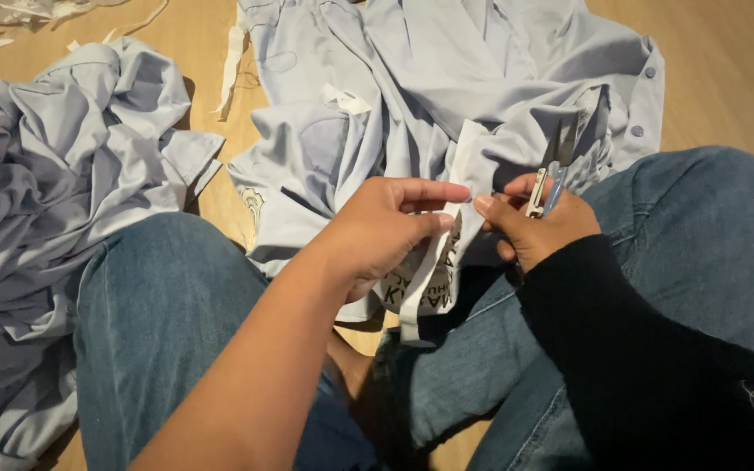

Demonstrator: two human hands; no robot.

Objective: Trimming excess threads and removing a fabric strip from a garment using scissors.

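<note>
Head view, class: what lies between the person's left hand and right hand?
A white fabric strip with dark print runs between the left hand and right hand, both pinching it. The right hand also holds small snips. Seen in the head view.

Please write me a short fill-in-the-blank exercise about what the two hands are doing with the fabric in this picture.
1. The left hand pinches a white printed fabric strip attached to the pale ____ shirt.
2. The right hand, in a black sleeve, holds small thread ____.
3. The person's legs wear blue ____.
4. A second crumpled shirt lies on the wooden ____.

Missing words: blue; snips; jeans; floor
</note>
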